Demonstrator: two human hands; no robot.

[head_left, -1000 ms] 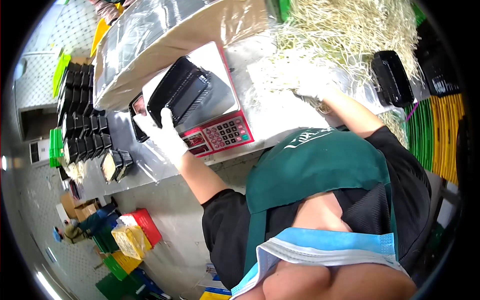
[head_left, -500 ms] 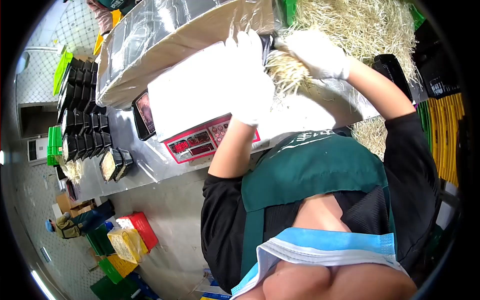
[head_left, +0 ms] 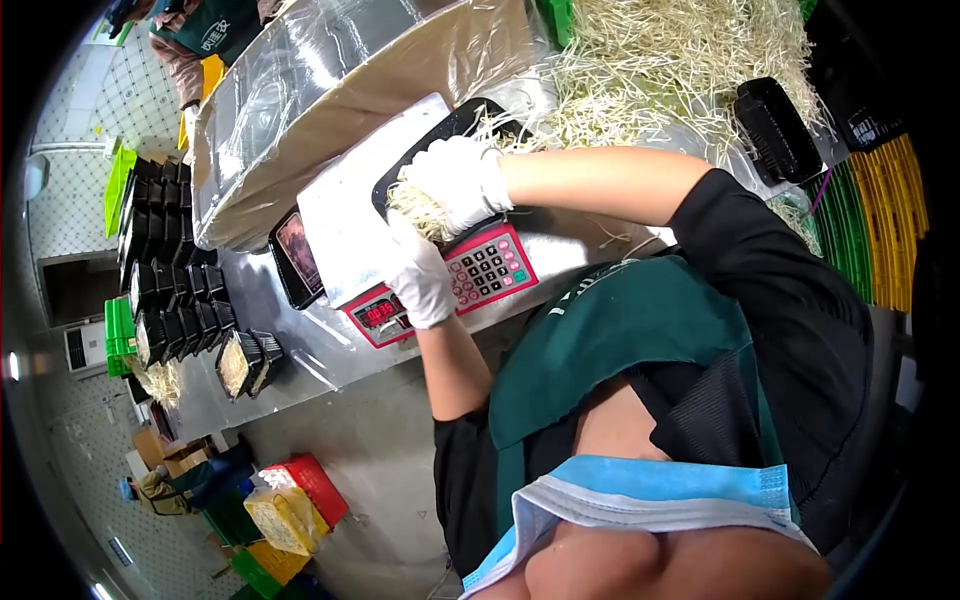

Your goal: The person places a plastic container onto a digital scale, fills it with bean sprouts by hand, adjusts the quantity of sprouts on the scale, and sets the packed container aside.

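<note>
Over the white plate of a red-edged scale lies a black tray with pale sprouts in it. My right hand, in a white glove, is closed on sprouts inside the tray; its fingertips are partly hidden. My left hand, also gloved, is at the tray's near left edge beside the sprouts, fingers together on the rim and partly washed out by glare. Below it, the scale's red display is lit beside the keypad. A large sprout heap lies at the upper right.
Left of the scale lies a phone-like dark object. Stacked black trays and filled trays stand farther left. A plastic-covered box borders the scale's back. Another black tray is at right. A co-worker stands at upper left.
The black tray has come onto the scale, with sprouts in it. My right hand has moved left with sprouts. My left hand has drawn back toward the display.
</note>
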